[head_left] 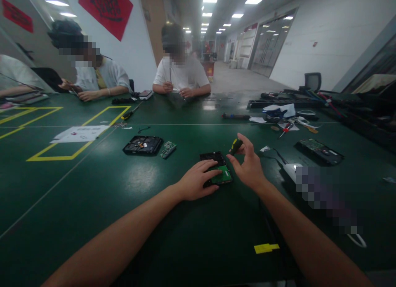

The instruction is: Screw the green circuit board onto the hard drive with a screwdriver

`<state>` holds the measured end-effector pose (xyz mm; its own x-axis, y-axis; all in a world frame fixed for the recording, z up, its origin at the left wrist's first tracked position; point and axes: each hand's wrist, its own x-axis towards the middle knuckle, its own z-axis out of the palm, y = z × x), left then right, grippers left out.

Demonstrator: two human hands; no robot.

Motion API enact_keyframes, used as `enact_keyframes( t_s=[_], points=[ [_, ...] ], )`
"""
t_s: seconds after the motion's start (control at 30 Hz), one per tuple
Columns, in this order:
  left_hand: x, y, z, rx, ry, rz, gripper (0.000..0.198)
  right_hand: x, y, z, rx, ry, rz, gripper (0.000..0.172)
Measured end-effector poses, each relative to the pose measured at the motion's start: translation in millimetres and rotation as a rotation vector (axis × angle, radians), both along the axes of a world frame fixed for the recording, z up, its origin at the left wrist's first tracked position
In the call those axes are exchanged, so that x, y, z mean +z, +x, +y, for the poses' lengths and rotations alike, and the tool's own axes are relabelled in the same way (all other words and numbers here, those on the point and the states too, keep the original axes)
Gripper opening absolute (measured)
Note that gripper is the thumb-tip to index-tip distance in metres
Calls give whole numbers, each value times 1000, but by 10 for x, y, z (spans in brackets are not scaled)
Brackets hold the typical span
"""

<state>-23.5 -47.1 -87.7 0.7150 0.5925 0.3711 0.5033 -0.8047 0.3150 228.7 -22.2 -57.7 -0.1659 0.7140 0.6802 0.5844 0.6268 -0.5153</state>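
A black hard drive (226, 176) with a green circuit board lies on the green tabletop before me. My left hand (198, 179) holds it from the left, thumb along its near edge and fingers spread over the top. A screwdriver (236, 146) with a black and yellow handle is pinched between thumb and fingers of my right hand (249, 165). That hand is raised just right of the drive. The screwdriver's shaft and tip cannot be made out.
Left of the drive lie an opened drive case (143, 145) and a loose circuit board (168, 149). Another hard drive (320, 151) and a white power strip (291, 169) are at right. Beyond are a red screwdriver (287, 128) and cables. People sit across the table.
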Motion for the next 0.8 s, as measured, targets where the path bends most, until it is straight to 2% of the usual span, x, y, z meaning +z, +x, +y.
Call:
enact_keyframes(
  t_s=[0.17,0.4,0.57,0.8],
  points=[
    [-4,5,-4,1,5,13,56,16,-18,-37,42,-22,16,78],
    [-66,0,18,1,13,11,57,-1,-7,-43,26,-16,13,78],
    [-48,-1,9,10,10,12,57,-1,-25,-68,26,-7,23,77],
    [-52,16,6,21,-3,26,57,-79,-35,-75,55,27,46,73]
  ],
)
